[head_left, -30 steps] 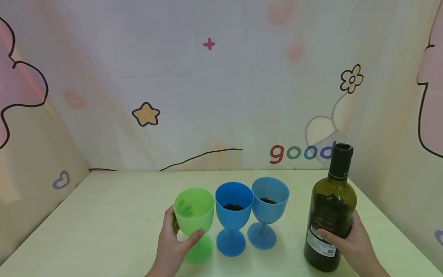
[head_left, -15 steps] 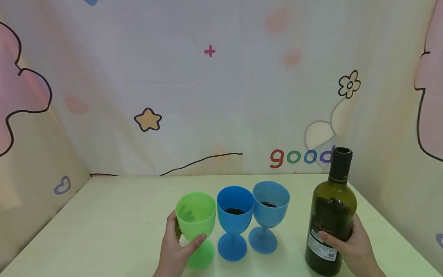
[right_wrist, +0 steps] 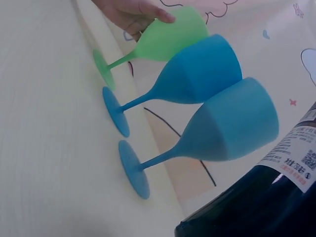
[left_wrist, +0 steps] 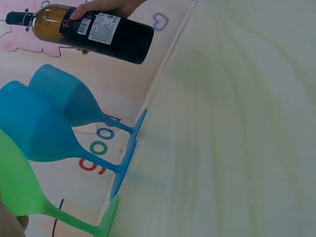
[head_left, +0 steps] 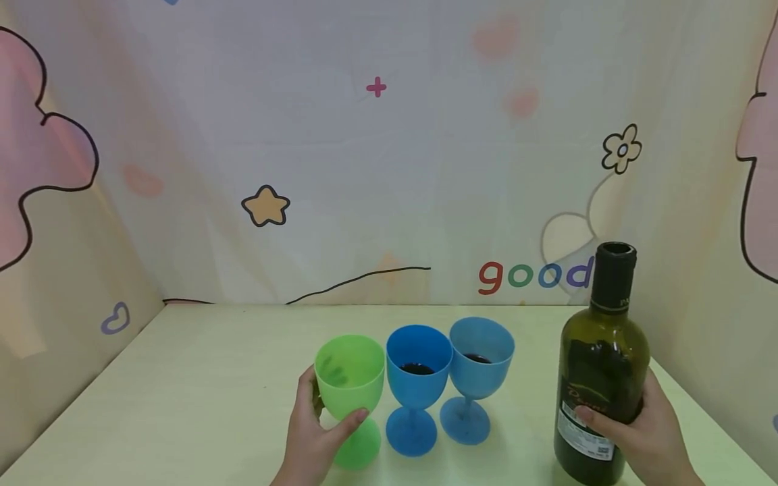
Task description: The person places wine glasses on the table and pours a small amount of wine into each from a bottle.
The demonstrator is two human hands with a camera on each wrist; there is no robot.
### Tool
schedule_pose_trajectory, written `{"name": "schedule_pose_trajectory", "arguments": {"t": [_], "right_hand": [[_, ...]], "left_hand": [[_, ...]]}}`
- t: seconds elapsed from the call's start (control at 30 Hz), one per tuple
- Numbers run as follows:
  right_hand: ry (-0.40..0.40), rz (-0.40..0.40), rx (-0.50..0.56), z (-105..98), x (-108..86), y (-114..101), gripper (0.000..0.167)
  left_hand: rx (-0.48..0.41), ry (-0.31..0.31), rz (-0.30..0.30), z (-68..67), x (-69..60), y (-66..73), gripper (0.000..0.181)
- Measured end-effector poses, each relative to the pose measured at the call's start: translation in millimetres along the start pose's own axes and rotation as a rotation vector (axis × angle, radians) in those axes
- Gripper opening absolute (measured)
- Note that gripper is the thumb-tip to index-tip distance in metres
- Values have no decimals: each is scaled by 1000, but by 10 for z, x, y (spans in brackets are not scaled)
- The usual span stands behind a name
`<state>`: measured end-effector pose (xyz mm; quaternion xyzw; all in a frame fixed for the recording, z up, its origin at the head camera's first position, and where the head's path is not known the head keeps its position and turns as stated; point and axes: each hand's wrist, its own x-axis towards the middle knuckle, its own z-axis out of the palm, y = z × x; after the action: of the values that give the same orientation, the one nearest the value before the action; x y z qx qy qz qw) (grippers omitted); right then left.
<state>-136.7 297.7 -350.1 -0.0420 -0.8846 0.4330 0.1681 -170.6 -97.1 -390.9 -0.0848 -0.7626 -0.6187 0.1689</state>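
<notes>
A green goblet (head_left: pixel 350 378) stands on the table at the left of a row, my left hand (head_left: pixel 313 432) gripping its bowl, thumb in front. Next to it are a dark blue goblet (head_left: pixel 419 368) and a lighter blue goblet (head_left: pixel 482 358), each with dark liquid inside; no liquid shows in the green one. On the right my right hand (head_left: pixel 653 432) holds an open-necked dark bottle (head_left: pixel 602 364) upright by its lower half, thumb across the label. In the left wrist view the bottle (left_wrist: pixel 94 32) appears beyond the goblets, held off the table.
The pale table (head_left: pixel 182 391) reaches back to a printed cloth backdrop (head_left: pixel 328 148) with a star, a flower and the word "good". Cloth also hangs at the left and right sides.
The bottle and my right hand have moved slightly right and up relative to the goblets. My left hand keeps its grip on the green goblet. The head view has shifted a little.
</notes>
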Motion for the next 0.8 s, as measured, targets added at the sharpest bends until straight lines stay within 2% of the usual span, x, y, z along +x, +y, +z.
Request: {"name": "schedule_pose_trajectory", "arguments": {"t": [0.23,0.37,0.5,0.63,0.8], "right_hand": [[-48,31,5,-64,-38,-128,72],[-90,42,-58,-80,-79,-248,79],[-134,6,-128,-78,-138,-359,90],[-175,-39,-189,-67,-183,-437,93],[-213,-135,-233,-51,-204,-500,95]], "left_hand": [[-6,3,-28,1,-24,39,81],[0,0,-22,13,-46,44,81],[17,-3,3,30,-68,35,81],[31,16,44,36,-87,10,81],[8,39,105,49,-121,-37,82]]}}
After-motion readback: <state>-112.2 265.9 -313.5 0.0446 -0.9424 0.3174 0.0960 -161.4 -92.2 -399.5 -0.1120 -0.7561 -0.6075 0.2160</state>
